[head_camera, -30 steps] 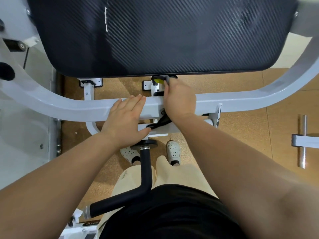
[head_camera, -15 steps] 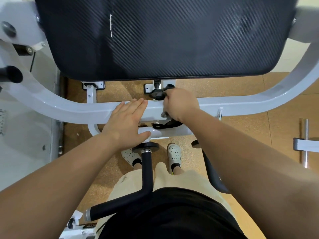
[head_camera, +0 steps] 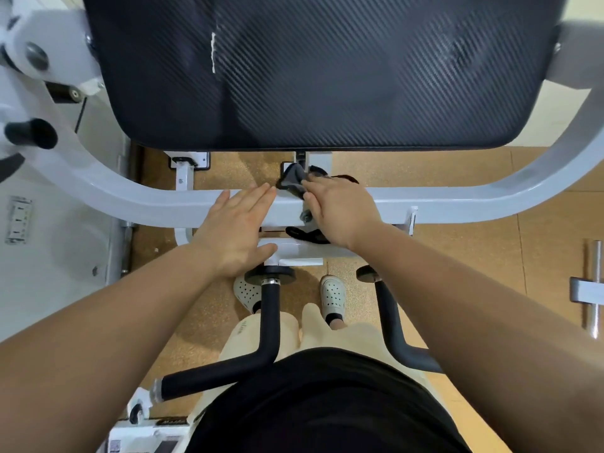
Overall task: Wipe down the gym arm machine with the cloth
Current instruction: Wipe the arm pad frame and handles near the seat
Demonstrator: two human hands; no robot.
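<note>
Above cork floor (head_camera: 457, 256), left hand (head_camera: 240, 230) flat on white bar (head_camera: 457, 204); right hand (head_camera: 340, 214) clutches cloth (head_camera: 291, 183).

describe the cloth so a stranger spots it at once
Start at the big black pad at the top. Just below it runs a curved white bar; the cloth sits at its middle, held under the right hand. It is the only crumpled dark grey thing.

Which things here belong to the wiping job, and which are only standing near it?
Job:
dark cloth
right hand, holding it against the white frame bar
left hand, flat on that bar
black pad above

Not job:
grey metal post on the floor at right
white shoes
cork floor
</note>
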